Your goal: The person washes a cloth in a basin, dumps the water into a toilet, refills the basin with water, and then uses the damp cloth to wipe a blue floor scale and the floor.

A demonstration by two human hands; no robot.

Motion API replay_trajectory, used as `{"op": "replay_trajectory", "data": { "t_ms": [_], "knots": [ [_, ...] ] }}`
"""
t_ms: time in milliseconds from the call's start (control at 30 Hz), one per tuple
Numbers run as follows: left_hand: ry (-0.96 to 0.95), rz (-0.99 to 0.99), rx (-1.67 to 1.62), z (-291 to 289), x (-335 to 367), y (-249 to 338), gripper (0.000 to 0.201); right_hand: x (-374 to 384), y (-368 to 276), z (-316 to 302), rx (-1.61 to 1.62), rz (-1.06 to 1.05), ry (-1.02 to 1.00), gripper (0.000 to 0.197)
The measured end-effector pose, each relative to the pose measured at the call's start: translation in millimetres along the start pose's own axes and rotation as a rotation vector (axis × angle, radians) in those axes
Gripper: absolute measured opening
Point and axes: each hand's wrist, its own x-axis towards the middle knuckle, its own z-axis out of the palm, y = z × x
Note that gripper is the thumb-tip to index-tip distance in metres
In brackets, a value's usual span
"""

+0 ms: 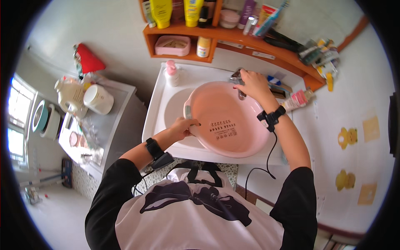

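A large round pink basin point(260, 131) rests on the white sink point(160, 114), covering much of its bowl. My left hand point(181, 128) grips the basin's left rim, thumb over the edge and fingers below, partly hidden. Dark print marks the basin's floor, and its smooth inside looks as if it holds water. At the sink's back, my right hand point(253, 85) closes on the metal faucet point(236, 75) near its handle. The faucet's spout hangs over the basin's far edge. I cannot make out any running stream.
A pink-topped pump bottle point(172, 74) stands at the sink's back left. An orange shelf point(183, 31) with toiletries runs above. Right of the faucet leans a pink bottle point(298, 99). On the left, a washing machine point(121, 98) carries white jugs. Cables trail from both wrist straps.
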Motion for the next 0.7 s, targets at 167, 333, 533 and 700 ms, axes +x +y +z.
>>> {"op": "replay_trajectory", "data": {
  "t_ms": [167,333,533,700],
  "knots": [
    [0.098,0.045,0.057,7,8,-12,0.029,29,25,39,-0.091,-0.138,-0.167,0.024],
    [0.114,0.028,0.088,5,13,-29,0.032,44,41,46,-0.011,-0.106,0.001,0.018],
    [0.059,0.147,0.170,10,-7,-33,0.039,45,58,34,-0.029,-0.016,0.061,0.031],
    [0.057,0.064,0.150,6,-16,-34,0.044,16,79,11,0.019,0.099,0.166,0.041]
  ]
}}
